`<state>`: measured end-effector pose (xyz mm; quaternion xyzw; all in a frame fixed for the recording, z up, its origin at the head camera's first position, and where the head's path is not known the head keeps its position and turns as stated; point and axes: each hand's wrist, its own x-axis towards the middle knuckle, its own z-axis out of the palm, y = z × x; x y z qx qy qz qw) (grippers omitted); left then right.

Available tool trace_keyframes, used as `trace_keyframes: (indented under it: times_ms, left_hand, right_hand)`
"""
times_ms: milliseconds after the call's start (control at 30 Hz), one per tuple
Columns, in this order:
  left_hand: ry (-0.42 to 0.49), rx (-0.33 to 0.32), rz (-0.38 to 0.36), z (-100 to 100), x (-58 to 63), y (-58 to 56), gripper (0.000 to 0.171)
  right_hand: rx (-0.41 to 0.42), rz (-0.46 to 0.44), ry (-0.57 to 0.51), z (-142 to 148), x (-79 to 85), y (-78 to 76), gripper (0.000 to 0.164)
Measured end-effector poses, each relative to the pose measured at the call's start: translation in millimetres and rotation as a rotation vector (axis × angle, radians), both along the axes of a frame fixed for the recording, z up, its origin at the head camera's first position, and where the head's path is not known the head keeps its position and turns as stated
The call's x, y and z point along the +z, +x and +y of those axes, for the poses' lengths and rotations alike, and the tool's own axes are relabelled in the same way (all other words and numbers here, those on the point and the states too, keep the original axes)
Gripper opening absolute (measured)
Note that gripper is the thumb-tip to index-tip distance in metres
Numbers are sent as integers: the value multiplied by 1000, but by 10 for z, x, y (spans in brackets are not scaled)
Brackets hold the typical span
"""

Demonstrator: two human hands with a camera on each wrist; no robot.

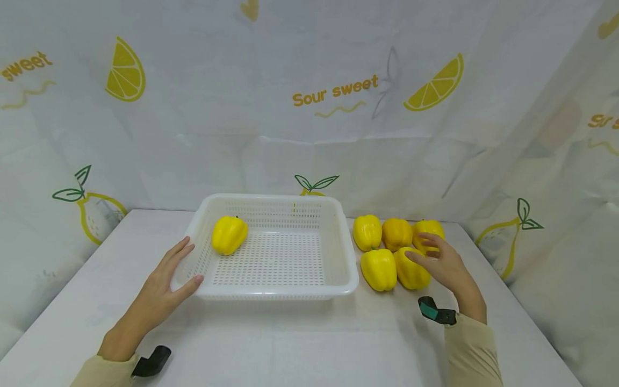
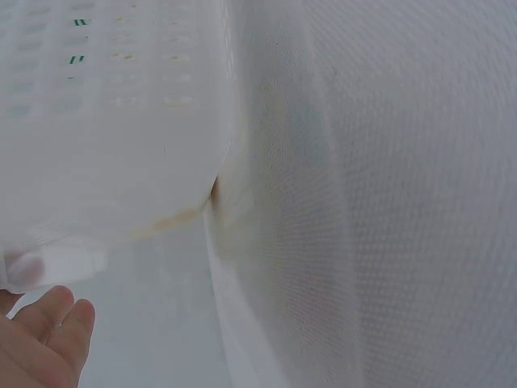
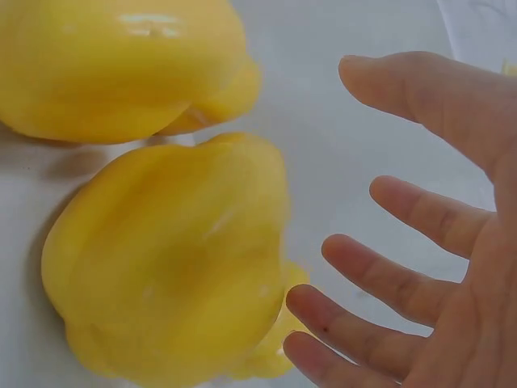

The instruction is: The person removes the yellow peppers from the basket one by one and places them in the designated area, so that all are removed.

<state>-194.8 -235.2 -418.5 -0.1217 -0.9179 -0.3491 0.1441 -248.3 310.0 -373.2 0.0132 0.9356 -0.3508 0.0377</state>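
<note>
Inside the white perforated plastic basket (image 1: 268, 291) a yellow bell pepper (image 1: 229, 235) lies at the left. My left hand (image 1: 162, 282) holds the basket's front left corner, thumb at the front rim and fingers along the left side. In the left wrist view, fingertips (image 2: 71, 327) show below the basket's rim. My right hand (image 1: 447, 266) hovers over the right end of a group of several yellow bell peppers (image 1: 379, 270). Its fingers are spread, and nothing is held. The right wrist view shows the palm beside one pepper (image 3: 170, 263), with another pepper (image 3: 121, 69) near it.
The peppers stand in two rows right of the basket, close to its right wall. A white cloth covers the table (image 1: 300, 344). Behind it hangs a white curtain (image 1: 217, 156) with lemon prints. Black bands sit at both wrists.
</note>
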Motion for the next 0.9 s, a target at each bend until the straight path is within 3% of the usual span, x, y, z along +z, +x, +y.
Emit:
trace_keyframes:
  times_ms: [900]
  left_hand:
    - [3,-9,6,-14,-8,-6,71]
  right_hand:
    - [35,190,-12,-376,176,89,71]
